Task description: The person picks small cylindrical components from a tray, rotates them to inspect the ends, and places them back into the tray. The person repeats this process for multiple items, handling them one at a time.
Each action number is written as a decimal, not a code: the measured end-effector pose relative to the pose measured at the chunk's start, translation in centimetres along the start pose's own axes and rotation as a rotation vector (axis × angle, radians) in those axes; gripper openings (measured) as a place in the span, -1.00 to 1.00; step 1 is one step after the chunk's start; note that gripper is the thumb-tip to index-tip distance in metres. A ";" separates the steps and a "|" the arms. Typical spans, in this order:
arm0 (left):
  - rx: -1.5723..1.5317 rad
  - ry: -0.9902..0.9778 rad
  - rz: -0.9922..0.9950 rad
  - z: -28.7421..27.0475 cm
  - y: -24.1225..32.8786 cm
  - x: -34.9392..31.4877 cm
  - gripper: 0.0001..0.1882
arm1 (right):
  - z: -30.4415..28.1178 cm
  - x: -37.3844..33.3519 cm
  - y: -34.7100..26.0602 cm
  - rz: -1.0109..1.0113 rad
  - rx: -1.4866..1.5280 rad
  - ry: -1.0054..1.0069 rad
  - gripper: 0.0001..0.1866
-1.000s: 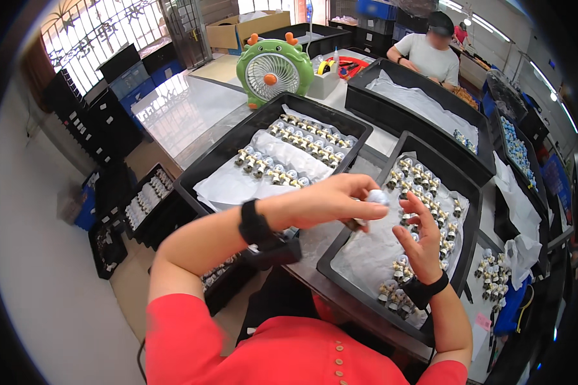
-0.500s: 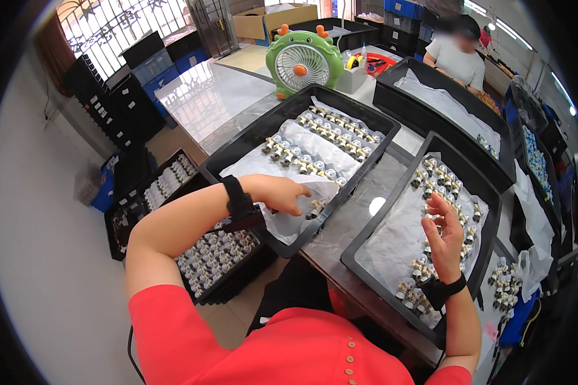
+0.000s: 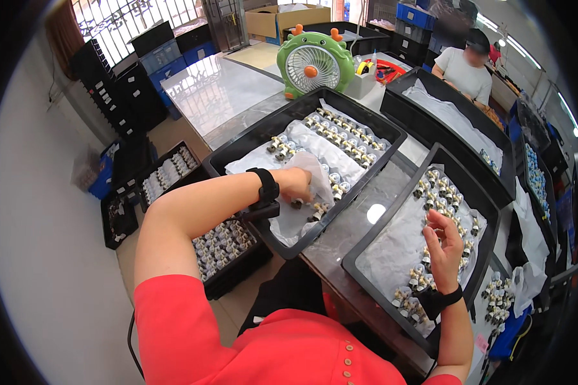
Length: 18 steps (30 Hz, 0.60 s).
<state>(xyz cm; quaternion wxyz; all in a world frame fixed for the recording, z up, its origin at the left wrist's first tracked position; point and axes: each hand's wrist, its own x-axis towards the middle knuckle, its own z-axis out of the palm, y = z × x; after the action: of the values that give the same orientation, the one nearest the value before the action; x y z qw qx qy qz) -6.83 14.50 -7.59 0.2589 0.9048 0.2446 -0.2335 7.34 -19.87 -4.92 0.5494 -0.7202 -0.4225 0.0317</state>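
Observation:
My left hand point(image 3: 295, 185) is over the near end of a black tray point(image 3: 236, 151), its fingers closed on a thin white paper sheet point(image 3: 316, 168) that stands up in a fold. Around it sit rows of small pieces point(image 3: 340, 142) with clear round tops, yellowish middles and dark bases; some lie partly beneath the paper. My right hand point(image 3: 444, 247) hovers above a second black tray point(image 3: 359, 247), fingers apart and slightly curved, holding nothing visible. Under and beside it stand similar small pieces point(image 3: 444, 192) on white lining paper. Part of my left fingers is hidden by the sheet.
A green fan point(image 3: 312, 64) stands behind the left tray. Another paper-lined black tray point(image 3: 453, 109) is at the far right, near a seated person point(image 3: 469, 70). More filled trays point(image 3: 225, 250) are stacked low at my left. Loose pieces point(image 3: 498, 298) lie at the right.
My left hand has gone from a stretched finger to a closed grip, and the paper sheet has been raised. The right hand stays over its tray. The view has shifted slightly.

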 end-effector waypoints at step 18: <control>-0.133 -0.105 0.038 -0.6 1.5 -0.9 -0.61 | -0.3 0.2 -0.3 -0.012 0.023 0.002 -0.78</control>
<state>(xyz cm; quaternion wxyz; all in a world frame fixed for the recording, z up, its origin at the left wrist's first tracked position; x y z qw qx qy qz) -6.53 13.40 -6.09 0.3353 0.8764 0.2286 -0.2591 7.40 -19.96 -4.46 0.5582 -0.7114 -0.4258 0.0326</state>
